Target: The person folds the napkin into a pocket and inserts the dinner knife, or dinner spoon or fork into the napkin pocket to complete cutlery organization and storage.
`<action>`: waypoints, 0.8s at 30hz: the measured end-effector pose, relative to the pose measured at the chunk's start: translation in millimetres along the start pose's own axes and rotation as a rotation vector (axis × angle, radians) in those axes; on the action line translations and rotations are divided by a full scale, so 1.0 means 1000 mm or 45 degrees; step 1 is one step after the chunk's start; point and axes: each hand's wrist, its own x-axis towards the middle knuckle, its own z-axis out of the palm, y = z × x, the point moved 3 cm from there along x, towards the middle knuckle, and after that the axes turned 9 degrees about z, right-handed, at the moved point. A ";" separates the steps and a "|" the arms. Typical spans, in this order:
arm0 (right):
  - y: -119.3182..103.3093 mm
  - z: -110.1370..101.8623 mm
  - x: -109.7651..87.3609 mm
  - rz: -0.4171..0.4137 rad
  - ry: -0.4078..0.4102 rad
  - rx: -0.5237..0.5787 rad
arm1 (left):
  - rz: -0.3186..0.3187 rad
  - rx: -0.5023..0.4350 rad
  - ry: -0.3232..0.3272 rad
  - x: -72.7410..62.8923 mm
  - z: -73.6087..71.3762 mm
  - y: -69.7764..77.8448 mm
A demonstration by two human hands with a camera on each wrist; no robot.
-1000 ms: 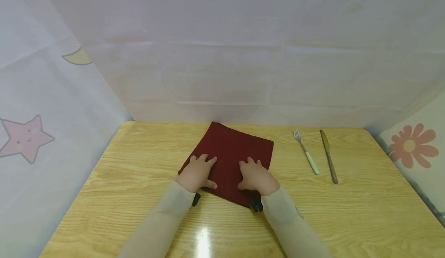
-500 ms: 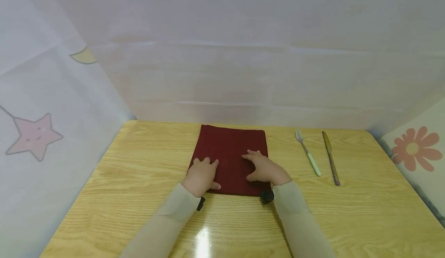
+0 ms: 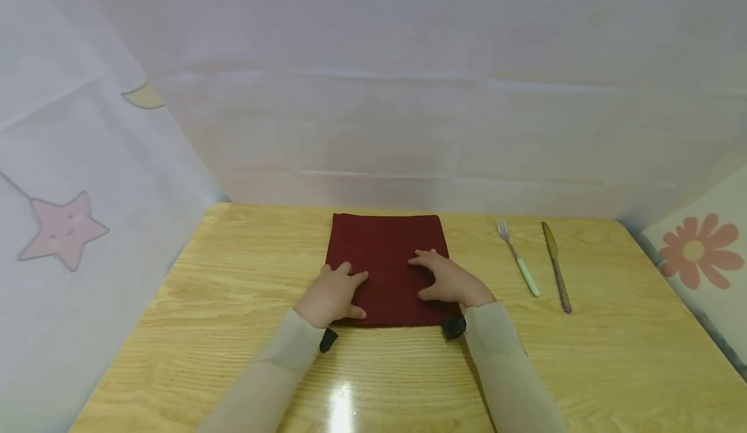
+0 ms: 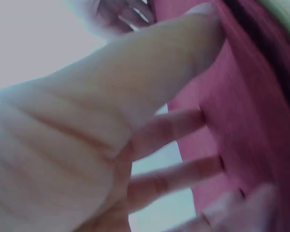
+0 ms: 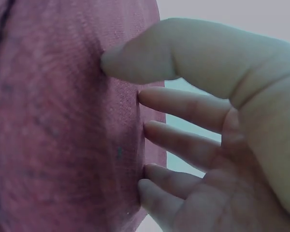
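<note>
A dark red folded cloth [image 3: 385, 245] lies flat and nearly square to the table, its front edge toward me. My left hand [image 3: 331, 293] rests on its left front part with the fingers spread. Over the right front part, my right hand [image 3: 452, 280] touches the cloth with spread fingertips. In the left wrist view the thumb [image 4: 150, 63] lies near the layered edge of the cloth [image 4: 251, 116]. The right wrist view has the thumb and fingertips [image 5: 152, 128] pressing on the cloth surface [image 5: 63, 121], palm raised off it.
To the right of the cloth lie a fork [image 3: 518, 258] with a pale green handle and a table knife [image 3: 557, 264], roughly parallel. The wooden table [image 3: 233, 245] ends at a white sheet [image 3: 373, 109] behind it. Printed sheets hang at both sides.
The cloth has turned from a slanted position to nearly straight on the table, under both hands. The right hand has shifted slightly to the right. The fork and knife have stayed put.
</note>
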 end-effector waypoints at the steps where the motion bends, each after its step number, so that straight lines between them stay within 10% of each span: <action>1: 0.001 0.000 0.000 -0.008 -0.002 -0.006 | 0.010 -0.055 -0.001 -0.003 -0.001 -0.004; 7: 0.001 -0.006 -0.008 -0.085 -0.007 -0.107 | 0.111 -0.288 0.022 -0.027 -0.004 -0.028; 17: 0.006 -0.006 -0.060 -0.154 -0.119 -0.365 | 0.418 -0.320 0.036 -0.054 -0.006 -0.043; 24: 0.005 -0.001 -0.069 -0.115 -0.105 -0.334 | 0.337 -0.265 0.072 -0.049 -0.007 -0.042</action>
